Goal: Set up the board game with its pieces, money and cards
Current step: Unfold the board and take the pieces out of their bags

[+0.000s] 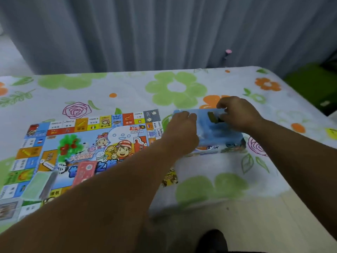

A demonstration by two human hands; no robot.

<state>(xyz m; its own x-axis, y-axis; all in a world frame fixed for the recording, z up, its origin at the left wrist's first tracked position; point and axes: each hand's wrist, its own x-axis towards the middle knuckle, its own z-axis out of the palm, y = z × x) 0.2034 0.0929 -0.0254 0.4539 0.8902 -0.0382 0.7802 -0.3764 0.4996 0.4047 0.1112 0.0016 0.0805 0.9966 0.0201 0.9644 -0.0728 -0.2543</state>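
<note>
Unpacking step. The board (87,143) lay flat at left, the box (218,136) just right of it. My left hand (182,125) curled over the box's left edge; my right hand (238,114) pinched a small dark piece (212,116) inside. Next, I judged: lift it clear, carry it to the board.

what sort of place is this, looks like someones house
Probably a room in a home: a flowered tablecloth, long grey curtains hanging close behind it, and a colourful children's board game spread on top. Which room it is cannot be told.
</note>
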